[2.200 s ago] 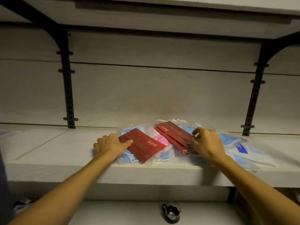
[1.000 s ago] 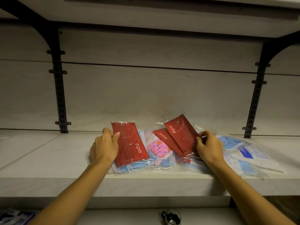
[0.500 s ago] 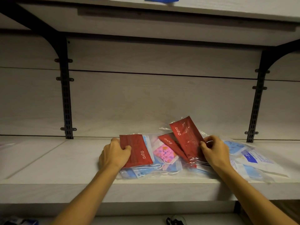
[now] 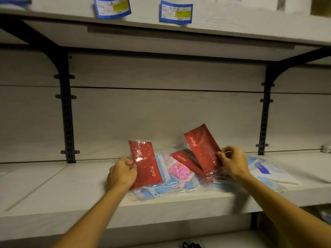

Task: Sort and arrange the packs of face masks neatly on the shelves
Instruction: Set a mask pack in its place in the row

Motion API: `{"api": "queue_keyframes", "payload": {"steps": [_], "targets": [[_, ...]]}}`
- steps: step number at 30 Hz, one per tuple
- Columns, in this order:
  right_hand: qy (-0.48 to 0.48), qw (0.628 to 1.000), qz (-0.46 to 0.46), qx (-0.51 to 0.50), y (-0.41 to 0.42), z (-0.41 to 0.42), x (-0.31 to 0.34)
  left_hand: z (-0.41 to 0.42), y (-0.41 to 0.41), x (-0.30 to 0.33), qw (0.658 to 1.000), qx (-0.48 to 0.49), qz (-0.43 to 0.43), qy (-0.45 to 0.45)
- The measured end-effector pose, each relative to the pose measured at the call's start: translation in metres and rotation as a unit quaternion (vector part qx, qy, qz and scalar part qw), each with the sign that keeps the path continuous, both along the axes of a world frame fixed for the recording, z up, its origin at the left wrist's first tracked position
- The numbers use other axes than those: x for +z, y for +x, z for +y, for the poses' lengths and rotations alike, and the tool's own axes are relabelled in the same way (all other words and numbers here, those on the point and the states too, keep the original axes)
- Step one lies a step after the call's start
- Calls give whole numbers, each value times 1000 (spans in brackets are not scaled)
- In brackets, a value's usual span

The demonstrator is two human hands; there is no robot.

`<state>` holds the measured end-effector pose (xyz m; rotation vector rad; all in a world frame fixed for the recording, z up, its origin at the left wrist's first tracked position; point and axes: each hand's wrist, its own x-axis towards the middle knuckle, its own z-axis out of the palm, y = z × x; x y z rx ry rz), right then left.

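Left hand (image 4: 122, 173) is grasping one red mask pack (image 4: 145, 164) by its edge, tilting it up off the pile of packs (image 4: 166, 187) on the shelf (image 4: 71, 190). Right hand (image 4: 233, 162) is pinching a second red pack (image 4: 202, 149), raised and tilted, above a third red pack (image 4: 182, 159).

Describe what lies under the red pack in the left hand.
Under the red pack held by the left hand lie clear bags of blue masks; how many is hidden.
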<state>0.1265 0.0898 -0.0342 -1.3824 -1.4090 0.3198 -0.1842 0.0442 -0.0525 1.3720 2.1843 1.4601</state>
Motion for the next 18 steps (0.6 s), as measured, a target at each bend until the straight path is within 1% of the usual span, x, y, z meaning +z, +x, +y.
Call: {"api": "queue_keyframes", "payload": {"steps": [2, 4, 6, 10, 13, 18], "targets": [[12, 1000, 11, -3, 1, -4, 9, -2, -8, -2, 998, 7, 55, 6], [20, 999, 34, -1, 0, -7, 18, -5, -17, -1, 997, 15, 70, 12], [15, 998, 61, 11, -4, -12, 24, -11, -21, 2, 999, 18, 43, 19], [-1, 992, 121, 40, -23, -15, 36, -27, -25, 15, 998, 34, -37, 45], [-16, 989, 119, 87, -43, -19, 45, -46, -29, 23, 995, 53, -52, 67], [-28, 986, 66, 149, -74, -31, 45, -79, -28, 30, 990, 114, -42, 66]]}}
